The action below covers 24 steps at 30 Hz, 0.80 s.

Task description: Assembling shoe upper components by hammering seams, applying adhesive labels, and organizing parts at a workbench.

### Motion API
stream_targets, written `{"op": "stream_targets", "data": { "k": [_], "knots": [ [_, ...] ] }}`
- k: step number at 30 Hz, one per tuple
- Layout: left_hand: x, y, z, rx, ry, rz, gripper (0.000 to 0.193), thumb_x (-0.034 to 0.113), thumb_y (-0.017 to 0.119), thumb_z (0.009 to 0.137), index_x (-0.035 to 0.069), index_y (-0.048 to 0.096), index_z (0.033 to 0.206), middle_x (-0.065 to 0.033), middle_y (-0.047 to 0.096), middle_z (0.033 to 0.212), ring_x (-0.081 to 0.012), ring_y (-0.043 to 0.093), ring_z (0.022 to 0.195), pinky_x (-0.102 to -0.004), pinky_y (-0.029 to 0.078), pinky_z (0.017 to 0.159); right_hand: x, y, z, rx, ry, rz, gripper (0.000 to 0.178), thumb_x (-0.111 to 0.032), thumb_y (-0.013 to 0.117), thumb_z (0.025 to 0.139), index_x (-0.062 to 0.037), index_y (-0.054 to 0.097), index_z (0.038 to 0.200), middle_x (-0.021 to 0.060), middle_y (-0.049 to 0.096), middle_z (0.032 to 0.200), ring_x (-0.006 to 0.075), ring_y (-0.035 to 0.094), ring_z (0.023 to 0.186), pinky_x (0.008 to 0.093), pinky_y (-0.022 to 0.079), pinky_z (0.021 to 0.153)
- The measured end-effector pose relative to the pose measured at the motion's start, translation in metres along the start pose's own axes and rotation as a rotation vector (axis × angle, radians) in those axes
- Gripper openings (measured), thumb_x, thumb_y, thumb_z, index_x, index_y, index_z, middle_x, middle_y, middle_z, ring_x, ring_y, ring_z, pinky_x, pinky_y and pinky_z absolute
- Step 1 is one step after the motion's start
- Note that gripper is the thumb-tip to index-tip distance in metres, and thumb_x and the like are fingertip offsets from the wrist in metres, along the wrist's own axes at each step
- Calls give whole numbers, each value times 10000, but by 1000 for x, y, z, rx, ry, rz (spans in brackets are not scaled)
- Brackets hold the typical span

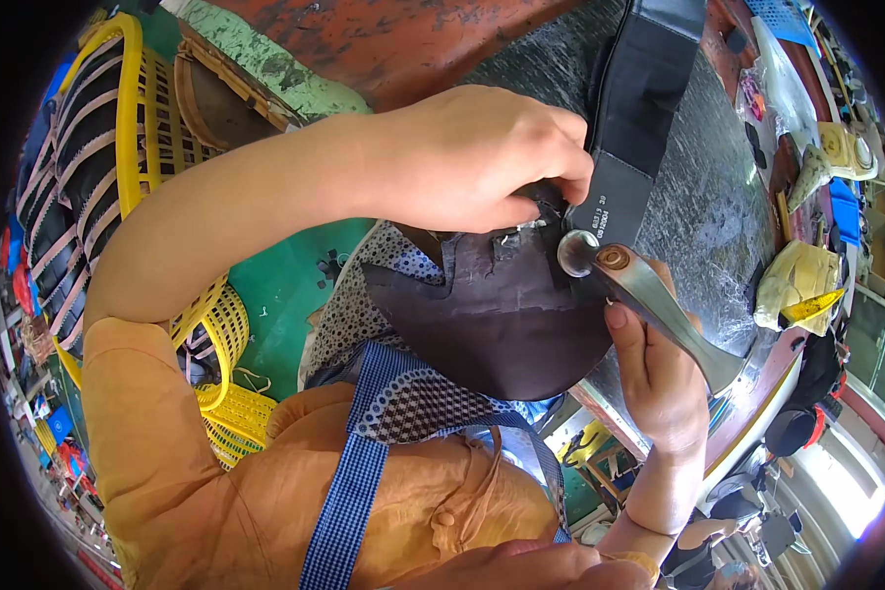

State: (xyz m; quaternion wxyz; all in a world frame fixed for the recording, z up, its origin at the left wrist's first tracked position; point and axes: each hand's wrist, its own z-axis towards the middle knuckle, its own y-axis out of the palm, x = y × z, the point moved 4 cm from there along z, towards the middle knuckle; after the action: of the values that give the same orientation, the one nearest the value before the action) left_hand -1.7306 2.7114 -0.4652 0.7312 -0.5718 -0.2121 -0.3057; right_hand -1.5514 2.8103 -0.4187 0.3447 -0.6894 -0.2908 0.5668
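Observation:
My left hand [472, 157] reaches across from the left and pinches the top edge of a dark brown leather piece [492, 315] against the worn dark bench top [718, 197]. My right hand [659, 374] grips a metal hammer [649, 295] by its flared handle, the round head touching the leather just beside my left fingers. A black strap-like leather piece [639, 98] runs up from that spot toward the top of the view.
Yellow plastic baskets [138, 128] holding striped dark straps stand at my left on a green floor [285, 285]. A yellowish bag [796, 285] and small tools lie at the bench's right. A checked apron [383, 413] covers my orange shirt. Another person sits at lower right [708, 560].

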Motion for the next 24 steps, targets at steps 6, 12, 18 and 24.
{"op": "stream_targets", "data": {
  "k": [6, 12, 18, 24],
  "knots": [
    [-16, 2, -4, 107, 11, -239, 147, 88, 679, 905, -2, 673, 1020, -74, 606, 944, -192, 619, 753, -344, 490, 671, 0, 6, -5, 32, 2, 33, 325, -7, 535, 968, 4, 535, 1293, 211, 671, 986, 393, 685, 758, 360, 516, 602],
    [-5, 4, 3, -91, -139, -194, 123, 60, 721, 819, -12, 668, 903, -93, 648, 824, -240, 642, 702, -369, 486, 618, -2, 2, -2, -15, 81, 18, 327, 2, 557, 954, 0, 544, 1281, 204, 670, 1022, 401, 688, 761, 375, 519, 606],
    [-8, 5, 4, -116, -45, -207, 100, 14, 682, 808, -21, 672, 902, -109, 659, 826, -288, 658, 750, -370, 498, 655, -1, 1, -3, 22, -54, -39, 344, 4, 583, 934, -5, 549, 1275, 193, 673, 1066, 397, 686, 760, 390, 530, 606],
    [-12, -3, 4, 0, 112, -151, 117, 12, 669, 822, -33, 686, 928, -117, 659, 839, -274, 656, 741, -363, 495, 646, -1, -2, -1, 14, -46, -25, 336, 13, 577, 939, -18, 558, 1272, 186, 671, 1103, 384, 691, 762, 383, 534, 599]
  ]
}}
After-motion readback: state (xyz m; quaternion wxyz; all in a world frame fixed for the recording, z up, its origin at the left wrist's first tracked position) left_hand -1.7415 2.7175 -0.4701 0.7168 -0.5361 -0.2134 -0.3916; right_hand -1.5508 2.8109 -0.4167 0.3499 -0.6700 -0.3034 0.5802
